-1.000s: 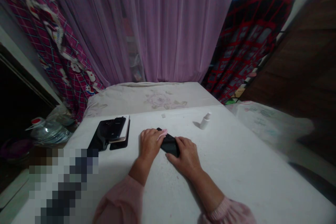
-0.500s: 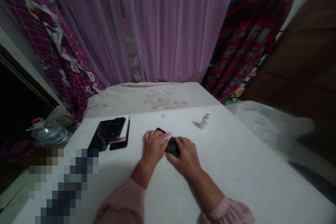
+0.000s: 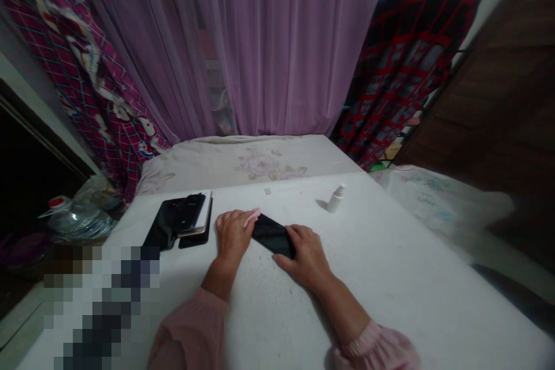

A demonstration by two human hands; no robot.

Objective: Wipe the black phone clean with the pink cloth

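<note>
A black smartphone (image 3: 271, 236) lies slantwise on the white table, its dark glossy face up. My right hand (image 3: 309, 253) grips its near right end between thumb and fingers. At the far left end, my left hand (image 3: 232, 235) is closed on a small pink cloth (image 3: 252, 217), which touches the edge of the phone there. Most of the cloth is hidden under the fingers. Between the two hands the middle of the screen is uncovered.
Left of my hands, several phones (image 3: 193, 212) are stacked beside a larger black glossy device (image 3: 162, 225). A white spray bottle (image 3: 335, 199) stands at the back right, and a small pale square (image 3: 267, 191) lies farther back. A large plastic water bottle (image 3: 73, 219) is off the table's left side.
My left hand with the pink cloth has slid left along the phone, from its middle to its far end, uncovering more of the screen. The right hand has stayed in place.
</note>
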